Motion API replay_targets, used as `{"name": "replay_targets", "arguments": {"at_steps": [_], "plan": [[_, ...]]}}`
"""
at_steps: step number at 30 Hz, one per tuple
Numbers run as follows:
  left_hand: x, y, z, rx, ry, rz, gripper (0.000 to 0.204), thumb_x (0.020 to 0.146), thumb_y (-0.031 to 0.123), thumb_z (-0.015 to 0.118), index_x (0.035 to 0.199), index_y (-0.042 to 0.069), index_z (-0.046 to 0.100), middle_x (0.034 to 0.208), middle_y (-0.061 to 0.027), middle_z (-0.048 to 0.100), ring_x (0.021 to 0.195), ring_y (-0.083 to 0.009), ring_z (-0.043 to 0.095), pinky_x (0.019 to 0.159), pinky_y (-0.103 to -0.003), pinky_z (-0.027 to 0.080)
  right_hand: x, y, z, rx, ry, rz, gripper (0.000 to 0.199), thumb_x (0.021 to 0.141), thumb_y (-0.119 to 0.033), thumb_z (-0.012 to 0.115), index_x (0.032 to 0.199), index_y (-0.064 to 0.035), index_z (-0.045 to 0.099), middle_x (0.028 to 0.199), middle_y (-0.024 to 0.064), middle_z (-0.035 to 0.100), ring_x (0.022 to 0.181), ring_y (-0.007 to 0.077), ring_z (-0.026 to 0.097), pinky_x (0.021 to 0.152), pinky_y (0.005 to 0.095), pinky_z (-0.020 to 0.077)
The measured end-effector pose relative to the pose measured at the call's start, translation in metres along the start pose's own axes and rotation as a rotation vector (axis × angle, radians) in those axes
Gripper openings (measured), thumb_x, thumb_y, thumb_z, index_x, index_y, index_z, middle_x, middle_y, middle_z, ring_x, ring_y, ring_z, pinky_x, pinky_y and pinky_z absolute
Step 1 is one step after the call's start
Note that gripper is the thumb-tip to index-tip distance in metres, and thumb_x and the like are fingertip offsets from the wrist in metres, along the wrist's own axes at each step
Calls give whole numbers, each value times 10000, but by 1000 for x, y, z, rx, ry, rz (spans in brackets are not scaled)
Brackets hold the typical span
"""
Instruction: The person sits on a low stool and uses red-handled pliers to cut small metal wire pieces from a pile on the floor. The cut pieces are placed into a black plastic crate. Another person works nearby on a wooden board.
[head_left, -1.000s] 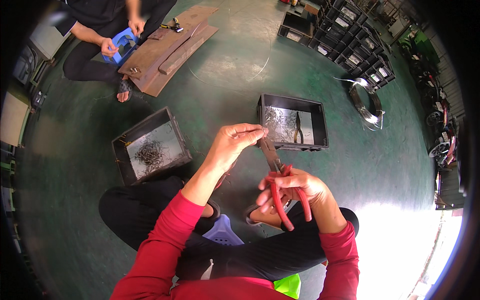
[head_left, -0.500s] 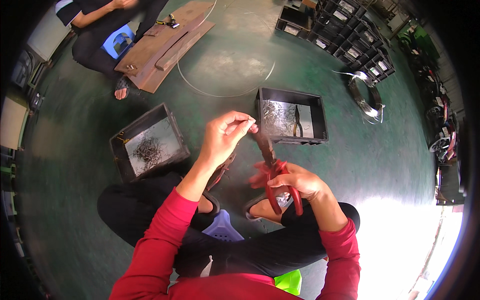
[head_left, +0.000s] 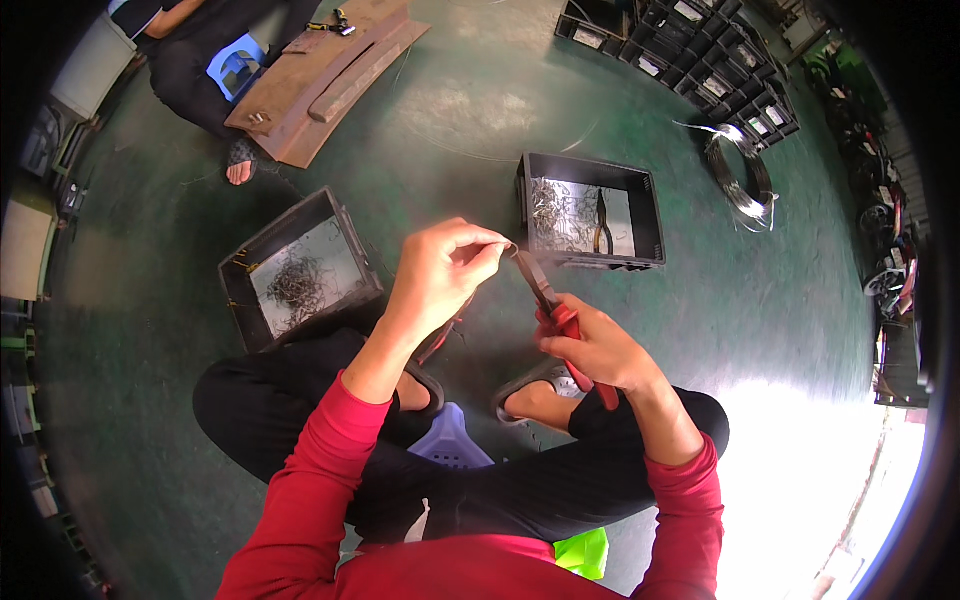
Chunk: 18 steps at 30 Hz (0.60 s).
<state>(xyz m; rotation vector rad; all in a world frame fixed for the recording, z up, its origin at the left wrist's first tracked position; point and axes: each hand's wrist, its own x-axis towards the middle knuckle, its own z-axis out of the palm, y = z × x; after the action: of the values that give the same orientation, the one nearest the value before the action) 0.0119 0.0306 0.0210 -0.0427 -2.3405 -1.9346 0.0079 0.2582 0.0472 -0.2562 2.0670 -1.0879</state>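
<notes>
My left hand (head_left: 432,275) is closed in a pinch, holding a small bent piece of wire (head_left: 513,249) between thumb and fingertips. My right hand (head_left: 602,345) is wrapped round the red handles of a pair of pliers (head_left: 536,279). The tips of the dark jaws meet the wire piece right beside my left fingertips. Whether the jaws grip it is too small to tell. Ahead to the right, a black crate (head_left: 657,222) holds many small bent wire pieces and a second pair of pliers (head_left: 602,225). Another black crate (head_left: 240,312), to the left, contains a heap of similar pieces (head_left: 298,287).
A lilac plastic stool (head_left: 450,440) shows between my feet. At the upper left, a person sits near a blue stool (head_left: 237,66) and brown boards (head_left: 320,85) with tools on them. A wire coil (head_left: 738,178) lies near stacked black crates (head_left: 715,70) at the upper right.
My right hand has closed round the pliers' handles, which were spread apart before. The jaws have swung against the wire piece at my left fingertips. The whole view has shifted slightly.
</notes>
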Motion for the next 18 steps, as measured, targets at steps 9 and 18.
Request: {"name": "replay_targets", "arguments": {"at_steps": [9, 18], "plan": [[-1, 9, 2, 143, 1, 72, 123, 850, -23, 663, 958, 5, 715, 840, -45, 651, 749, -87, 632, 687, -220, 517, 0, -2, 4, 30, 12, 18, 313, 853, -100, 628, 1134, 13, 552, 903, 71, 632, 860, 148, 597, 804, 291, 478], [-21, -189, 5, 618, 130, -234, 571, 900, 404, 617, 1307, 16, 514, 1223, -160, 564, 1119, -327, 546, 952, -395, 442, 15, 14, 3, 180, 118, 102, 213, 895, -171, 595, 976, 22, 556, 719, 41, 576, 636, 124, 562, 617, 283, 467]]}}
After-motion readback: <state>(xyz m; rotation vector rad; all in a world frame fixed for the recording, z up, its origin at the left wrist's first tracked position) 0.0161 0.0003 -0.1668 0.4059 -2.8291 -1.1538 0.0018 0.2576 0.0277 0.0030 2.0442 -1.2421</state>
